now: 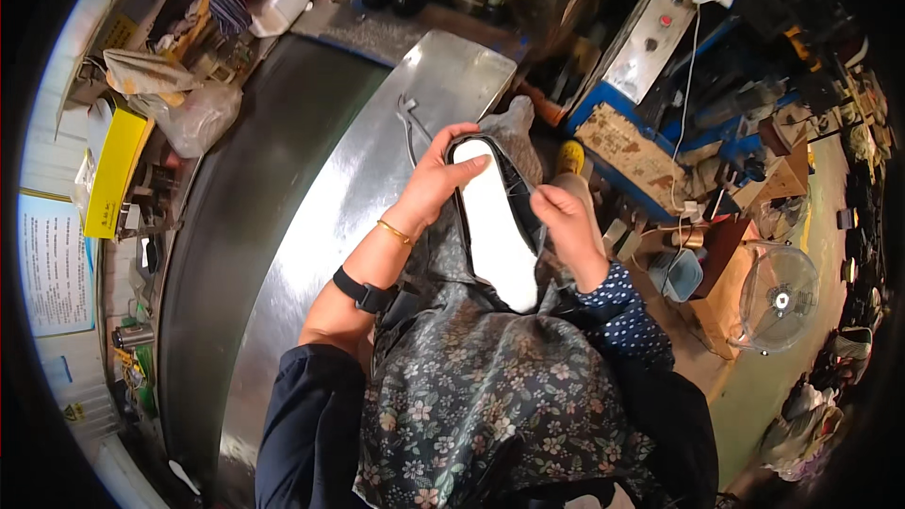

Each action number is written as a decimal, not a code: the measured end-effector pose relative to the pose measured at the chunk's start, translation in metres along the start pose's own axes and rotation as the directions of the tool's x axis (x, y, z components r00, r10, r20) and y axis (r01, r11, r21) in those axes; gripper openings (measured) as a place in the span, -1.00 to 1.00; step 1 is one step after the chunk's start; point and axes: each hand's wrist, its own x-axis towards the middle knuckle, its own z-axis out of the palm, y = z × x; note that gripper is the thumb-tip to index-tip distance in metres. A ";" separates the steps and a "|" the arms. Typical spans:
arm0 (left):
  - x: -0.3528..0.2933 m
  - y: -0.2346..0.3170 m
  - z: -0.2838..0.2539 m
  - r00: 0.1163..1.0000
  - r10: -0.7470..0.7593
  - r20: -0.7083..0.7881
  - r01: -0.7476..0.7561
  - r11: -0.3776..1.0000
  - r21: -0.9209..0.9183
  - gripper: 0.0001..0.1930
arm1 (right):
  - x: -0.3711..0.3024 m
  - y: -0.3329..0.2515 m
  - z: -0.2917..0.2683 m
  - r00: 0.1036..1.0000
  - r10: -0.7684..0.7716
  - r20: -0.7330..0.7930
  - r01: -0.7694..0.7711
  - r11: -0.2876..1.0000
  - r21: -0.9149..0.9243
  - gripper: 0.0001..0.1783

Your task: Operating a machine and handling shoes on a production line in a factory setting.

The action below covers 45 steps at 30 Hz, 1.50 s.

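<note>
Left hand [436, 179] clasps far end of a dark shoe [517, 196], thumb on its white sole [498, 236]. Right hand [567, 217] curled narrow at shoe's right edge; cannot tell whether it pinches anything. Shoe between both hands, near end over flowered apron [509, 386]. Metal table [311, 217] left of left hand.

A yellow box [111, 174] and plastic bag [201, 120] sit left, a round fan [781, 300] right.

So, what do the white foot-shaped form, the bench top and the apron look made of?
White foot-shaped form: possibly plastic or board, smooth, evenly white. Bench top: likely metal, shiny with glare. Apron: probably cloth, matte, soft folds.
</note>
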 end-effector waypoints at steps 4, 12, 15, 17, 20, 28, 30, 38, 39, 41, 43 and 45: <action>-0.017 -0.035 0.000 0.999 0.019 -0.045 -0.015 0.996 0.082 -0.51 | -0.002 0.038 0.024 0.874 0.475 -0.105 -0.474 0.880 0.031 -0.06; -0.005 -0.042 -0.002 0.999 0.023 -0.039 -0.016 0.985 0.170 -0.48 | 0.006 -0.011 0.046 0.897 -0.377 0.230 0.281 0.086 -0.956 -0.64; 0.003 -0.034 0.001 0.999 -0.016 -0.052 0.025 0.984 0.175 -0.48 | 0.014 -0.010 0.039 0.837 -0.439 0.327 0.333 -0.065 -0.941 -0.72; 0.000 -0.040 0.000 0.999 0.003 -0.038 0.006 0.974 0.226 -0.47 | 0.014 -0.017 0.031 0.965 -0.082 0.251 0.262 0.187 -0.947 -0.52; 0.000 -0.042 0.001 1.000 0.008 -0.027 -0.001 0.968 0.249 -0.44 | -0.024 0.020 0.011 0.968 -0.073 0.238 0.180 0.868 -0.463 -0.30; -0.028 -0.048 0.015 0.911 0.246 -0.331 0.124 0.603 0.788 -0.54 | -0.008 -0.014 0.043 0.985 0.148 0.091 -0.096 0.899 -0.427 -0.12; -0.030 -0.023 0.024 0.946 0.280 -0.165 0.152 0.067 0.986 -0.60 | -0.005 -0.010 0.056 0.992 0.118 0.051 -0.075 0.852 -0.518 -0.11; -0.057 -0.046 -0.039 0.993 0.106 0.045 -0.091 0.491 0.867 -0.47 | -0.006 0.026 0.056 0.992 -0.121 0.033 0.125 0.971 -0.205 -0.17; -0.070 -0.048 -0.025 0.996 0.063 -0.056 0.021 0.453 0.891 -0.49 | -0.005 0.028 0.057 0.996 -0.081 -0.026 0.076 0.984 -0.161 -0.18; -0.084 -0.027 0.012 0.972 -0.027 -0.235 0.234 0.246 0.941 -0.51 | -0.012 0.022 0.067 0.992 -0.089 -0.095 0.055 0.948 -0.314 -0.16; -0.073 -0.019 0.026 0.947 0.004 -0.322 0.322 0.027 0.946 -0.54 | -0.011 0.014 0.070 0.991 -0.097 -0.093 0.057 0.929 -0.365 -0.15; -0.079 -0.038 0.012 0.956 0.094 -0.278 0.236 0.315 0.919 -0.52 | -0.009 0.012 0.069 0.984 -0.151 -0.092 0.093 0.884 -0.459 -0.16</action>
